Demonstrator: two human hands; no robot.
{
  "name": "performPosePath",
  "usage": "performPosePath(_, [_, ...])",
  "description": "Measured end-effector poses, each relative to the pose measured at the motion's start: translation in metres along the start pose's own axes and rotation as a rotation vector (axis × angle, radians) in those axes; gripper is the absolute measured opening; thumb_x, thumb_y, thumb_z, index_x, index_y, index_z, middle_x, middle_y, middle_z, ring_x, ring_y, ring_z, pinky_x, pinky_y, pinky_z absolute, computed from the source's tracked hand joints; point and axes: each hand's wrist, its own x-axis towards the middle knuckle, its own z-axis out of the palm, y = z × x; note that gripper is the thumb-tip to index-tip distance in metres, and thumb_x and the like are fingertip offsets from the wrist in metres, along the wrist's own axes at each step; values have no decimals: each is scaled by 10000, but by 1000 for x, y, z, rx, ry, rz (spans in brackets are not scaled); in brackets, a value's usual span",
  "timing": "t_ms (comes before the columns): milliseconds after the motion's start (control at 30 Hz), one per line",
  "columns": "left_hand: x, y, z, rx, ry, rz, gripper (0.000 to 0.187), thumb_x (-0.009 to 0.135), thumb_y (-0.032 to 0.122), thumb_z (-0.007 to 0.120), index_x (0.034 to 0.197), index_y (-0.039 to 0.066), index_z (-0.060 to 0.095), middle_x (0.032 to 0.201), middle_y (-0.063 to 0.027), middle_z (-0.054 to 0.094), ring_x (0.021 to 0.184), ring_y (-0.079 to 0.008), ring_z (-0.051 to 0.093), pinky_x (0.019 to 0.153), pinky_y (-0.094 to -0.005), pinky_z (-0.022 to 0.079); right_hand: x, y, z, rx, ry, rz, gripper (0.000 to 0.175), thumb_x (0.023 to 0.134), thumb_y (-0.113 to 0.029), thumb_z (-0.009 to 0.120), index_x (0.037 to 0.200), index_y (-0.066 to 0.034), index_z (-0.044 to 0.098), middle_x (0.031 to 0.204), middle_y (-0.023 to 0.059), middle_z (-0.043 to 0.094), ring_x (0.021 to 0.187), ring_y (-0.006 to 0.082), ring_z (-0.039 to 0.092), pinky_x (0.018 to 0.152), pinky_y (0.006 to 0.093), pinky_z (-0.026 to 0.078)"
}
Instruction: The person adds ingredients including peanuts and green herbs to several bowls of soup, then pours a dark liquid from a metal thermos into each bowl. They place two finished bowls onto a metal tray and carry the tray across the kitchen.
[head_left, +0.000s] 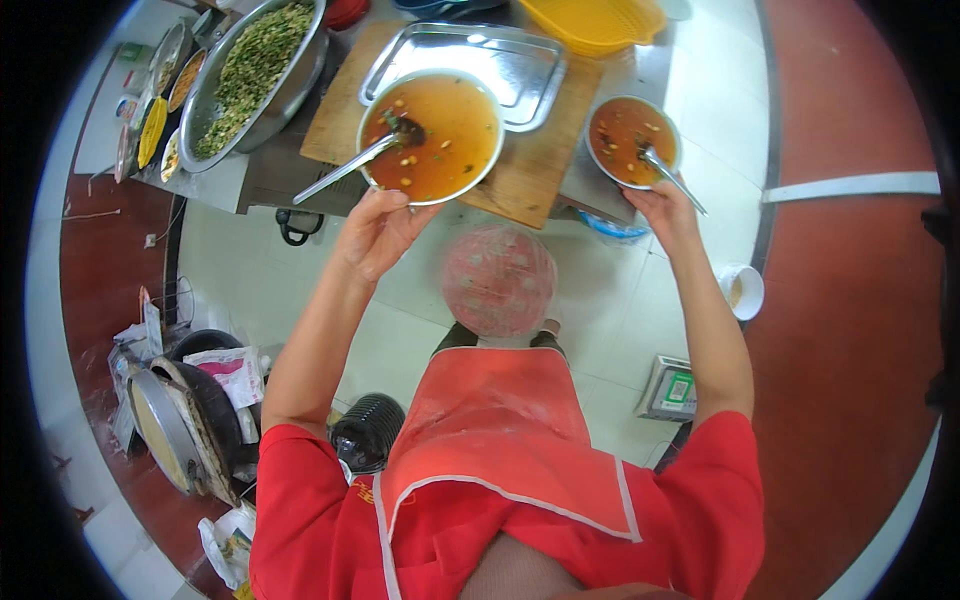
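My left hand grips the near rim of a large bowl of amber soup with nuts and herb bits floating in it. A metal spoon rests in that bowl, its handle jutting out over the left rim. On the right, my right hand holds a smaller bowl of reddish-brown broth by its near edge. Another metal spoon leans out of it, with its handle passing over my fingers. Beneath the large bowl are a wooden board and a stainless-steel tray.
A steel basin of chopped greens stands at the table's left. A yellow plastic basket sits at the back. Below my arms is a round plastic-wrapped stool seat. A white tub and a scale are at right.
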Motion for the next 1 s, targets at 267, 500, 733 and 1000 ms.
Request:
performPosePath(267, [30,16,-20,-32,38,-11,609,801,-8,579,1374,52,383,1400,-100,453,1278,-281,476,1098,-433,397,-1,0,-17,65,-74,43,507,864,-56,491,1351,-19,352,1309,260,492,1175,415,545,1015,477,459])
performPosePath(500, [45,27,-36,-110,19,-72,579,810,-13,564,1361,35,391,1389,-106,467,1274,-280,480,1090,-434,407,-52,24,14,220,76,65,397,948,-159,522,1297,4,426,1250,225,547,1081,328,611,936,409,508])
performPosePath(733, [51,32,-41,-109,25,-39,559,820,-28,549,1354,7,387,1381,-123,469,1254,-289,499,1063,-426,442,-30,35,109,-326,47,-40,370,967,-226,550,1244,9,481,1104,165,603,951,234,637,814,338,533])
performPosePath(1000, [40,54,-47,-60,40,-46,600,811,-8,574,1376,49,382,1393,-111,462,1259,-291,493,1065,-420,439,36,38,158,-393,-22,-12,200,868,-88,602,1026,33,581,909,92,633,774,154,614,673,295,546])
